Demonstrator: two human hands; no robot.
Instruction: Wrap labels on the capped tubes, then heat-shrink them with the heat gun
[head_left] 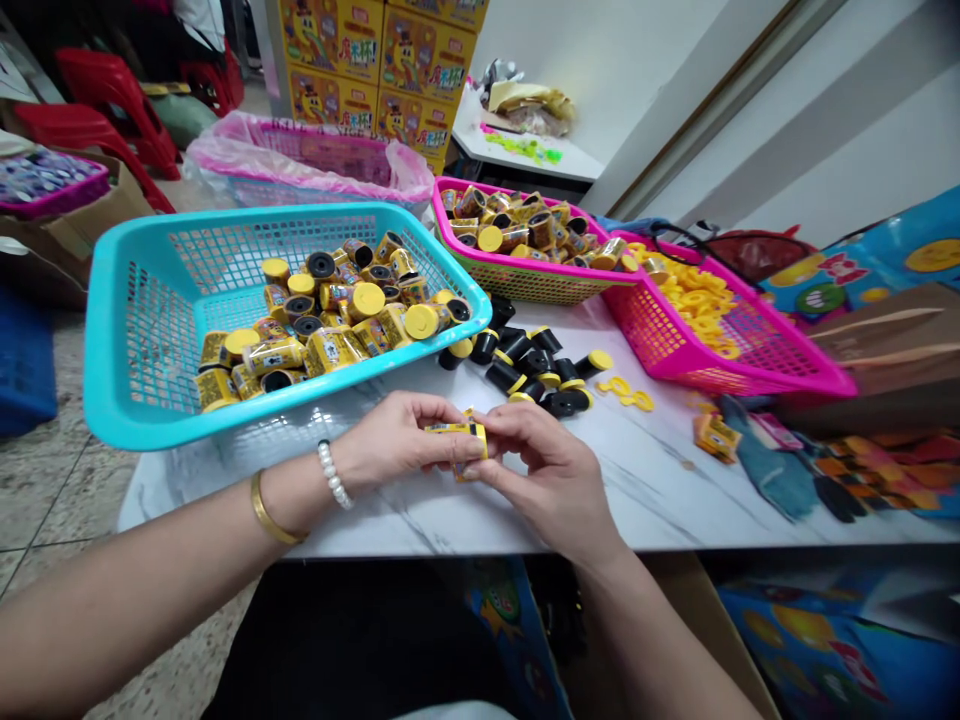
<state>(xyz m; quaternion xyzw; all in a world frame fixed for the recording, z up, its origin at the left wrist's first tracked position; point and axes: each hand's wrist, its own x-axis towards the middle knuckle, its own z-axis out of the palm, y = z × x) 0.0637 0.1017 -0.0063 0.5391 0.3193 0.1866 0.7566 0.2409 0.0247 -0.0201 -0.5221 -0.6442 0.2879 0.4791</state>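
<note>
Over the near part of the table, my left hand and my right hand meet on one small yellow printed wrapper. Fingers and thumbs of both are closed on it, and they hide much of it. Just beyond lies a loose pile of black cylinders with yellow caps. Left of the pile, a turquoise basket holds many small yellow-labelled containers with black or yellow ends. A few yellow rings lie right of the pile.
Behind stand a pink basket of labelled containers and another pink basket with yellow plastic pieces. A small yellow packet and a blue-grey cloth lie at right. Yellow cartons are stacked at the back, red stools back left.
</note>
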